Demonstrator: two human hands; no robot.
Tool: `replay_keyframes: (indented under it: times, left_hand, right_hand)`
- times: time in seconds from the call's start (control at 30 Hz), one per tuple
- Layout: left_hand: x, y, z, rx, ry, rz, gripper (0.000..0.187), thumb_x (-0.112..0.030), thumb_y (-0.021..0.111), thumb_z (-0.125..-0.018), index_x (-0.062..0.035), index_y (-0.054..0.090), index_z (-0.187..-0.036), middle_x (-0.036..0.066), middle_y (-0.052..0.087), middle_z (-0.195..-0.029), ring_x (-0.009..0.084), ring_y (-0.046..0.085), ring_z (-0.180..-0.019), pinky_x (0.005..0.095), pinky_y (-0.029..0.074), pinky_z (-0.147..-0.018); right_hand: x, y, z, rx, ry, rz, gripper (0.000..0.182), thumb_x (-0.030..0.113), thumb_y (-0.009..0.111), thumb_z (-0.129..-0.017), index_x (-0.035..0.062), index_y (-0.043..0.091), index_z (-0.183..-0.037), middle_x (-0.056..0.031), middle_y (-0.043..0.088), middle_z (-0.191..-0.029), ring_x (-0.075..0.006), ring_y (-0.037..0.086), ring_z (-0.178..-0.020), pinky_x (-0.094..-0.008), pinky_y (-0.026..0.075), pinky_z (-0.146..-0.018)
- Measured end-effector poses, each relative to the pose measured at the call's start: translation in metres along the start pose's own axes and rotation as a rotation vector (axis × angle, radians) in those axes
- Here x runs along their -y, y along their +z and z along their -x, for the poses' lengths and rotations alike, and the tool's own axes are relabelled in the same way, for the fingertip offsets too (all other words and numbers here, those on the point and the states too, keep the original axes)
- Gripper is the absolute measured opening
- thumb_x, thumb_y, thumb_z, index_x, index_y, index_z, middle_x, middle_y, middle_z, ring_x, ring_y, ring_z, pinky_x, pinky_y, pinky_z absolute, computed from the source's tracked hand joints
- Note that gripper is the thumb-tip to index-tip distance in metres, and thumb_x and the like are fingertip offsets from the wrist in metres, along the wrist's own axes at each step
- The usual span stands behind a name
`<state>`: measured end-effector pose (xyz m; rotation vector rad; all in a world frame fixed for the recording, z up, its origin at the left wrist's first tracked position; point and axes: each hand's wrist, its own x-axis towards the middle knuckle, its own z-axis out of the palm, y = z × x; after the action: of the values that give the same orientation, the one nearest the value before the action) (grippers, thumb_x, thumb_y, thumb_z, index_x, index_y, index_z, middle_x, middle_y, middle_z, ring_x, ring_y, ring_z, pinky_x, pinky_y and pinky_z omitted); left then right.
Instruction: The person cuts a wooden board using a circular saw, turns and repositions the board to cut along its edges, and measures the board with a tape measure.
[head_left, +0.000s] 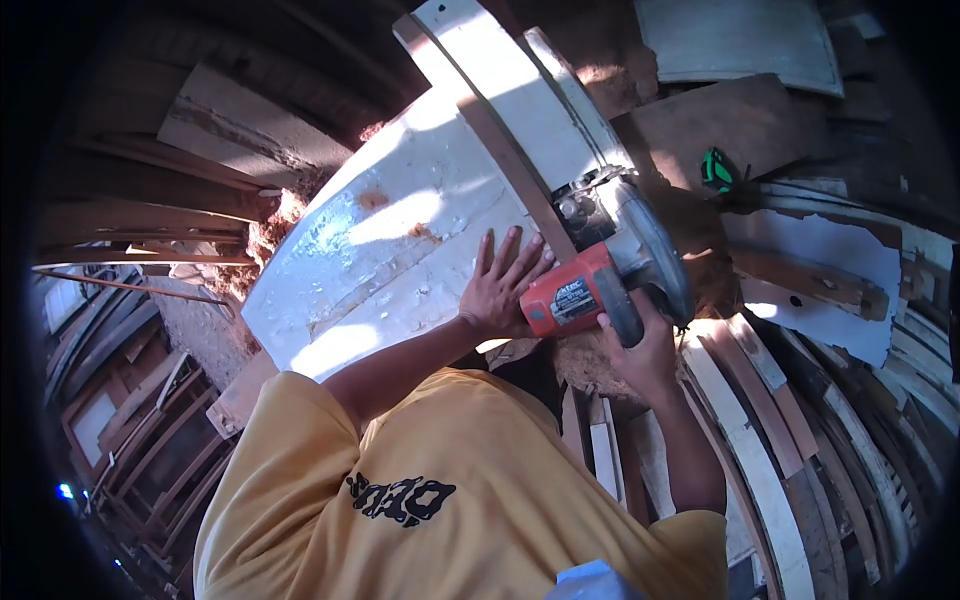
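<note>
A red and black circular saw (575, 298) rests at the near right end of a long pale board (525, 105), its grey blade guard toward the right. Wrapped round the saw's black rear handle is my right hand (645, 345). My left hand (503, 285) lies with fingers spread on the white, worn work surface (380, 235), just left of the saw's red motor housing. A narrow brown wooden strip (510, 160) runs along the board's left side up to the saw. The blade itself is hidden.
A green and black tape measure (716, 170) lies on a brown panel (690, 125) at the right. Curved wooden strips (750, 450) are stacked at the lower right. Planks (250, 130) and wood shavings (272, 228) are at the left, beside the work surface.
</note>
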<state>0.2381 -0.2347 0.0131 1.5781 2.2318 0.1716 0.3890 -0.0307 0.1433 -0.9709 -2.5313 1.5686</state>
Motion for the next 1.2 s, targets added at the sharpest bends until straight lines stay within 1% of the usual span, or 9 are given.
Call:
replay_keyframes:
  times: [0.17,0.23,0.27,0.47,0.57,0.63,0.87,0.93,1.2]
  left_hand:
    - [0.002,-0.002,-0.002,0.025,-0.019,0.065,0.119,-0.086,0.063,-0.075,-0.0180,0.027,-0.167,0.012,0.022,-0.173,0.0441,0.010,-0.161,0.0708,0.000,-0.127]
    - [0.002,-0.007,-0.002,0.057,-0.026,0.099,0.118,-0.084,0.064,-0.074,-0.0183,0.028,-0.166,0.011,0.021,-0.174,0.0432,0.010,-0.161,0.0698,0.001,-0.127]
    - [0.001,-0.008,-0.001,0.057,-0.031,0.107,0.118,-0.084,0.064,-0.074,-0.0183,0.028,-0.166,0.011,0.021,-0.174,0.0432,0.010,-0.161,0.0698,0.001,-0.127]
    - [0.004,-0.004,-0.001,0.025,-0.017,0.128,0.117,-0.082,0.066,-0.073,-0.0221,0.029,-0.167,0.010,0.018,-0.175,0.0420,0.007,-0.162,0.0698,0.002,-0.127]
    - [0.005,-0.010,-0.002,0.050,-0.007,0.118,0.115,-0.082,0.066,-0.074,-0.0245,0.029,-0.167,0.010,0.018,-0.175,0.0414,0.005,-0.162,0.0697,0.001,-0.127]
    - [0.005,-0.014,-0.001,0.146,-0.003,0.119,0.114,-0.081,0.066,-0.075,-0.0264,0.028,-0.167,0.011,0.019,-0.175,0.0403,0.004,-0.162,0.0694,-0.001,-0.127]
    - [0.007,-0.023,-0.001,0.127,0.019,0.122,0.113,-0.083,0.062,-0.076,-0.0257,0.027,-0.168,0.012,0.025,-0.173,0.0387,0.002,-0.163,0.0678,-0.005,-0.128]
    - [0.007,-0.025,-0.002,0.190,0.009,0.078,0.113,-0.085,0.059,-0.077,-0.0248,0.027,-0.167,0.011,0.026,-0.173,0.0374,0.006,-0.163,0.0667,-0.006,-0.129]
    - [0.006,-0.018,0.001,0.175,0.022,0.000,0.111,-0.089,0.053,-0.079,-0.0250,0.028,-0.167,0.009,0.031,-0.171,0.0356,0.015,-0.161,0.0661,-0.006,-0.129]
  right_hand:
    - [0.008,0.002,-0.011,0.026,0.040,-0.017,0.022,0.012,0.079,-0.089,0.0035,0.063,-0.101,-0.0129,0.066,-0.077,-0.0283,0.069,-0.071,-0.0389,0.051,-0.069]
    - [0.015,0.001,-0.017,0.041,0.012,0.024,0.019,0.008,0.075,-0.090,0.0032,0.063,-0.105,-0.0184,0.071,-0.083,-0.0411,0.073,-0.081,-0.0439,0.055,-0.071]
    - [0.017,0.002,-0.018,0.048,0.014,0.029,0.019,0.008,0.075,-0.090,0.0032,0.063,-0.105,-0.0184,0.071,-0.083,-0.0411,0.073,-0.081,-0.0439,0.055,-0.071]
    - [0.019,0.007,-0.031,0.023,-0.050,0.040,0.019,0.009,0.075,-0.090,0.0029,0.064,-0.105,-0.0182,0.070,-0.082,-0.0397,0.073,-0.078,-0.0433,0.054,-0.070]
    - [0.026,0.009,-0.038,0.025,-0.008,0.009,0.019,0.009,0.076,-0.090,0.0028,0.064,-0.104,-0.0183,0.069,-0.081,-0.0398,0.072,-0.078,-0.0429,0.054,-0.069]
    - [0.028,0.010,-0.043,0.025,-0.010,0.019,0.020,0.010,0.076,-0.090,0.0028,0.064,-0.103,-0.0181,0.069,-0.081,-0.0391,0.072,-0.078,-0.0429,0.053,-0.069]
    - [0.043,0.015,-0.062,0.028,-0.021,0.057,0.019,0.010,0.075,-0.090,0.0026,0.064,-0.103,-0.0175,0.069,-0.081,-0.0372,0.072,-0.076,-0.0426,0.054,-0.070]
    - [0.046,0.017,-0.067,0.022,-0.019,0.021,0.019,0.008,0.075,-0.089,0.0023,0.064,-0.103,-0.0170,0.068,-0.081,-0.0352,0.072,-0.075,-0.0423,0.054,-0.071]
    - [0.056,0.023,-0.082,0.005,-0.082,0.026,0.020,0.007,0.075,-0.089,0.0008,0.065,-0.105,-0.0156,0.070,-0.083,-0.0299,0.073,-0.077,-0.0393,0.056,-0.074]
